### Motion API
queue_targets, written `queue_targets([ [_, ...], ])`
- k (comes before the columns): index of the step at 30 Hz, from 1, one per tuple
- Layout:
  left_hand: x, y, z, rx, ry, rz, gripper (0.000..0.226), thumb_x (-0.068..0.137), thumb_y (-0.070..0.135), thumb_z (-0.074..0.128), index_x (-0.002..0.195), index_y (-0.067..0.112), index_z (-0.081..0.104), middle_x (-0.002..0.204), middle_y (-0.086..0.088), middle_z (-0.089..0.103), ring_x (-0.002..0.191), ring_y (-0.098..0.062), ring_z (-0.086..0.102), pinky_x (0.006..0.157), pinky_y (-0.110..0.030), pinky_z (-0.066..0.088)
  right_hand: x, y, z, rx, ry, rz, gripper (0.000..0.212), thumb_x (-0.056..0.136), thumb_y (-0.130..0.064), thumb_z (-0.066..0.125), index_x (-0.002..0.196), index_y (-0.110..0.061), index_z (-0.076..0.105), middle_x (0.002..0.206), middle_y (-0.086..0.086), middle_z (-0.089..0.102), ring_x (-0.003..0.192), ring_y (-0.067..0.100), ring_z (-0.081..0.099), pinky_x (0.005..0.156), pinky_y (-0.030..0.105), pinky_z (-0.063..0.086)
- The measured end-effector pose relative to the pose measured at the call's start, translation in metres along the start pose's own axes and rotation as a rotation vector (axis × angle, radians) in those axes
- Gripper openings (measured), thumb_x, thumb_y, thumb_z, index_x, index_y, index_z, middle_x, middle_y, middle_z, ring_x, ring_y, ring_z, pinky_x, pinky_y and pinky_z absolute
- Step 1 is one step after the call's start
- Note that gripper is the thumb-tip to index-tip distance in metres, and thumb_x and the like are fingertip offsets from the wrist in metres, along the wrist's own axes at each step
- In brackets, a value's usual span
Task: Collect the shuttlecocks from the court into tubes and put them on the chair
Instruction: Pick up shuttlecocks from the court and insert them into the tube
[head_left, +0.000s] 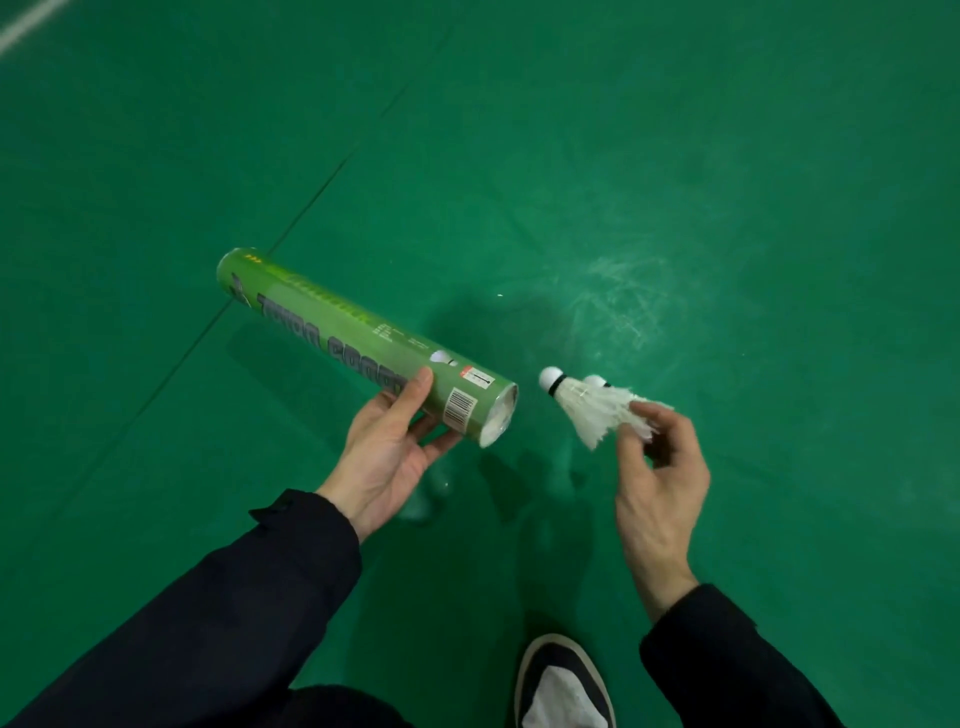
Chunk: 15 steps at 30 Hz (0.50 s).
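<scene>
Above the green court floor (675, 156), person standing, one shoe (563, 686) visible. Left hand (387, 457) cradles green shuttlecock tube (353, 340) near its open end, fingers curled round it, tube held roughly level. Right hand (657, 467) pinches feather skirt of shuttlecock (592, 402), apparently two nested, cork facing tube mouth, just apart. Step: loading. Next move likely needs cork aligned with opening, then pushed in.

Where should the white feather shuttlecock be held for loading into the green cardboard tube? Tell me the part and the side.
Grip the white feather shuttlecock at its flared skirt rim, from behind, as the right hand does. Its round cork nose points at the green cardboard tube mouth, so a rear grip leaves the nose free to enter.
</scene>
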<state>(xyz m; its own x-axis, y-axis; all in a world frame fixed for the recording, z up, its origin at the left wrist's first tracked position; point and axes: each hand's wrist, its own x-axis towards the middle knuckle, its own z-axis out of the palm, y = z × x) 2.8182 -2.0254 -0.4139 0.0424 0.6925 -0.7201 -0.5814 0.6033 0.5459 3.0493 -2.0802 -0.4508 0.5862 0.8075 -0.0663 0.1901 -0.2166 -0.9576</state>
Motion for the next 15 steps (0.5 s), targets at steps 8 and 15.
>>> queue_targets([
  [8, -0.004, 0.002, 0.005, -0.042, -0.012, 0.003, 0.045, 0.093, 0.036, 0.066, 0.128, 0.007, 0.065, 0.119, -0.013, 0.072, 0.101, -0.024, 0.071, 0.087, -0.041, 0.061, -0.016, -0.042, 0.029, -0.093, -0.18, -0.344, 0.02, 0.079, 0.004, 0.072, 0.08, -0.016, 0.071, 0.08, -0.003, 0.058, 0.073, 0.006, 0.054, 0.067, 0.02, 0.042],
  [15, -0.014, 0.004, -0.008, -0.118, -0.014, 0.026, 0.034, 0.095, 0.036, 0.065, 0.117, 0.01, 0.067, 0.106, -0.01, 0.074, 0.101, -0.024, 0.07, 0.087, -0.04, 0.062, -0.02, -0.047, 0.032, -0.103, -0.063, -0.33, 0.021, 0.078, -0.008, 0.06, 0.084, -0.025, 0.07, 0.083, -0.006, 0.057, 0.076, 0.0, 0.055, 0.07, 0.014, 0.044],
])
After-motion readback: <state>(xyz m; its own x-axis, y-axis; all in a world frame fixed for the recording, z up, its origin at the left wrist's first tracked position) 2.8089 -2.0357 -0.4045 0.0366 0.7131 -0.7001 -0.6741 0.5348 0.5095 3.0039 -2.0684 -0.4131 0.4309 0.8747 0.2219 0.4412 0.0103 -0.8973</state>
